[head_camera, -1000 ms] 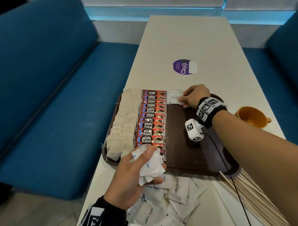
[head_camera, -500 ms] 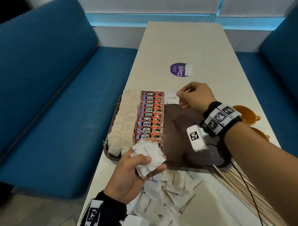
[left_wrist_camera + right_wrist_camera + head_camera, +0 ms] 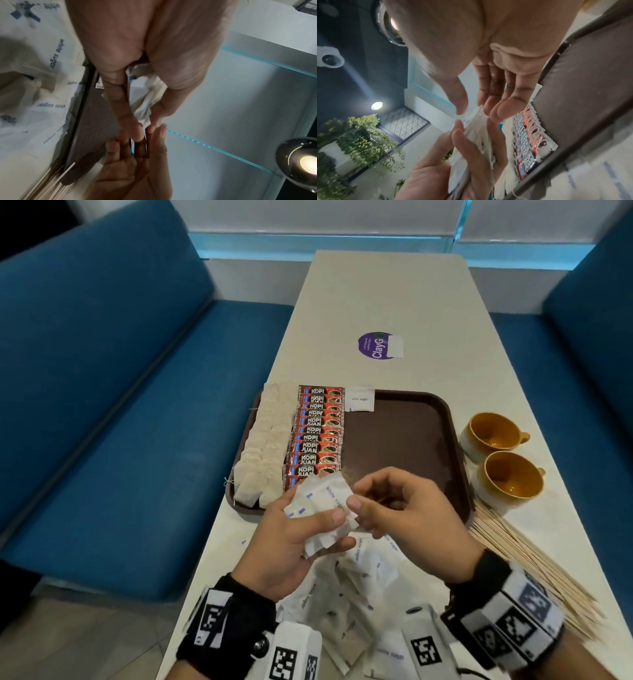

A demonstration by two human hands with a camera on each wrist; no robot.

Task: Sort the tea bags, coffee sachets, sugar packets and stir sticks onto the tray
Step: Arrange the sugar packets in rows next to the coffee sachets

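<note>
Head view: brown tray [image 3: 411, 412] taken as landmark, set on a pale table [image 3: 394, 289]. Along the tray's left side tea bags [image 3: 267, 446] are laid in two overlapping columns; coffee sachets [image 3: 317, 436] are lined up just right of them, touching. One sugar packet [image 3: 359, 399] lies flat at the tray's far edge, beside the top sachet. Rest of the tray floor is bare brown. A fan of sugar packets [image 3: 320, 508] is gripped by the left hand [image 3: 291, 546] over the tray's near edge, thumb across the top. The fan's right corner is pinched by the right hand [image 3: 407, 518], thumb & index curled, other fingers bent. Loose sugar packets [image 3: 356, 594] are heaped on the table at the tray's near side. Stir sticks [image 3: 534, 570] are spread off its near-right corner; two orange cups [image 3: 500, 460] stand off its right edge.

L wrist view: packets are seen clamped btwn thumb & fingers [image 3: 123, 108]; right hand's fingertips meet them from below.

R wrist view: packet edges are nipped btwn thumb & fingers [image 3: 501, 109]; sachet row & tray rim visible behind.
</note>
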